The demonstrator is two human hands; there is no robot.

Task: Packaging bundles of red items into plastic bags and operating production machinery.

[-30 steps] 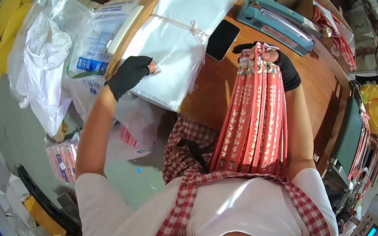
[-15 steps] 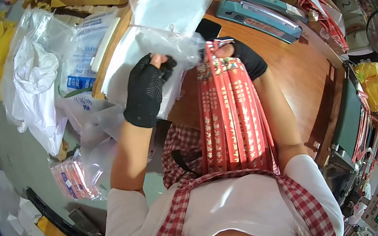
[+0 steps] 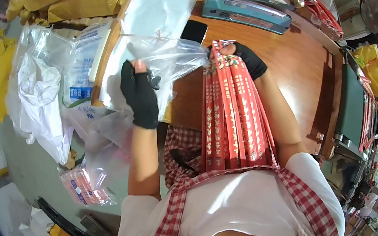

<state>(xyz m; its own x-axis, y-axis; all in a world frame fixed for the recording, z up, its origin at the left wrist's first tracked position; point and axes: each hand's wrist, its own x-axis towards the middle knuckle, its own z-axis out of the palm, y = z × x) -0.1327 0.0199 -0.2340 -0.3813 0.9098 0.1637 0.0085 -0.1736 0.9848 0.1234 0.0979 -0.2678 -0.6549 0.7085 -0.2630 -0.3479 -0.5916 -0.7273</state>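
My left hand (image 3: 140, 95), in a black fingerless glove, is closed with its thumb up on the edge of a clear plastic bag (image 3: 171, 58). The bag stretches taut toward my right hand (image 3: 244, 59), gloved the same way. That hand grips the top end of a bundle of long red printed strips (image 3: 231, 112) with gold lettering, which hang down to my checked apron (image 3: 225, 174). The bag's far end meets the top of the strips by my right fingers; whether it goes over them I cannot tell.
A stack of clear bags (image 3: 155, 10) lies on the wooden table (image 3: 283, 74) beyond my left hand. Near it are a black phone (image 3: 194, 32) and a teal bag sealer (image 3: 246, 9). White plastic sacks (image 3: 39, 85) hang at left; a box of red packets (image 3: 310, 4) stands far right.
My left hand has moved slightly left, drawing the clear bag out longer between both hands. My right hand keeps its grip on the red strips. The view has shifted a little.
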